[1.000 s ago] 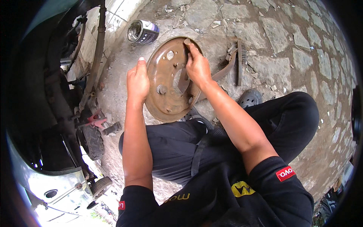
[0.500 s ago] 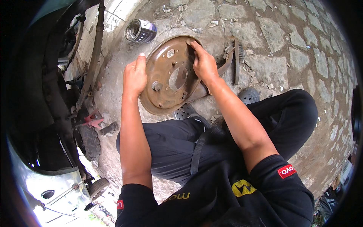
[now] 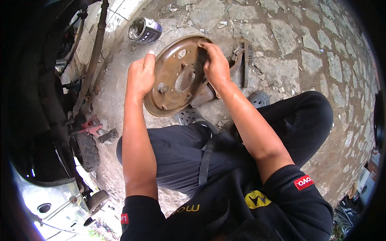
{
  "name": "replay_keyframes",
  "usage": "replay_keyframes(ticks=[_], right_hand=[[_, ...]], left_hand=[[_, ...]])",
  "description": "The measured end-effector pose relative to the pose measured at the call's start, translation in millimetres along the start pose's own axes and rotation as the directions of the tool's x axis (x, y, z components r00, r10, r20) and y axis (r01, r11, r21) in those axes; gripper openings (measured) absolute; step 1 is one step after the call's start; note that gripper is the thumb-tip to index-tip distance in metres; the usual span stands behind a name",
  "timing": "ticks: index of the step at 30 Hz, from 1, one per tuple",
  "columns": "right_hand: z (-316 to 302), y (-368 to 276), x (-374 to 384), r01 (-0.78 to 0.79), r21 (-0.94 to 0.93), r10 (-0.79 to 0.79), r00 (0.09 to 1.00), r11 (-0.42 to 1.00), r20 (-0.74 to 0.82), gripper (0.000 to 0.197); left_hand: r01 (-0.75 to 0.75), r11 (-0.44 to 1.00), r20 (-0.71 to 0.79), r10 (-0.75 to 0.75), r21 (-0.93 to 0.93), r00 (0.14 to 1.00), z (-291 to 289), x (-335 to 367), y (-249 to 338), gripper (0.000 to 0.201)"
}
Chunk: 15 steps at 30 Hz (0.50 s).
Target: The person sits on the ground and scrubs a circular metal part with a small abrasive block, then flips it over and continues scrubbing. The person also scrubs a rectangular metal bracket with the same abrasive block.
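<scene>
A round, rust-brown brake backing plate (image 3: 171, 76) is tilted up in front of me, with a large hole at its middle and smaller holes and studs around it. My left hand (image 3: 140, 76) grips its left rim, thumb up along the edge. At the upper right of the plate, the fingers of my right hand (image 3: 216, 66) are bent and pressed against the inner face near the rim. Something small and tan shows under those fingertips; its kind is unclear. Behind the plate's lower right, a rusty metal part (image 3: 205, 94) is partly hidden.
An opened tin (image 3: 150, 32) lies tilted beyond the plate. A wire brush (image 3: 246, 64) rests on the stone paving (image 3: 281, 72) to the right. Vehicle underparts (image 3: 94, 52) and a red metal piece (image 3: 92, 126) stand on the left. My legs are folded below.
The view has shifted slightly, so most things sit a little further left and up. The plate tilts more steeply, and my right fingers have moved slightly along its inner face.
</scene>
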State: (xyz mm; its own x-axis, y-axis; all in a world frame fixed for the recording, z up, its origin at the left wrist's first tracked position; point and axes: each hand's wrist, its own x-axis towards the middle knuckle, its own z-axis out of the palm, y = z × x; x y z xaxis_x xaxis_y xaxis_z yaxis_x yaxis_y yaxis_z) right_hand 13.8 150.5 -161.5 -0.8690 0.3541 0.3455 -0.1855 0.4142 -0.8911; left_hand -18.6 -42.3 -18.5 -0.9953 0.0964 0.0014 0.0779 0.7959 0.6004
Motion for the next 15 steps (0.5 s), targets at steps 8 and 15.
replay_keyframes(ticks=[8, 15], right_hand=[[-13.1, -17.4, 1.4, -0.041, -0.1, 0.047, 0.997, 0.994, 0.058, 0.053], [-18.4, -21.9, 3.5, -0.043, -0.144, 0.056, 0.995, 0.989, 0.084, 0.054]], left_hand=[[0.016, 1.0, 0.015, -0.016, -0.008, 1.0, 0.5, -9.0, 9.1, 0.058], [-0.058, 0.998, 0.004, 0.058, 0.016, 0.998, 0.8, -9.7, 7.7, 0.058]])
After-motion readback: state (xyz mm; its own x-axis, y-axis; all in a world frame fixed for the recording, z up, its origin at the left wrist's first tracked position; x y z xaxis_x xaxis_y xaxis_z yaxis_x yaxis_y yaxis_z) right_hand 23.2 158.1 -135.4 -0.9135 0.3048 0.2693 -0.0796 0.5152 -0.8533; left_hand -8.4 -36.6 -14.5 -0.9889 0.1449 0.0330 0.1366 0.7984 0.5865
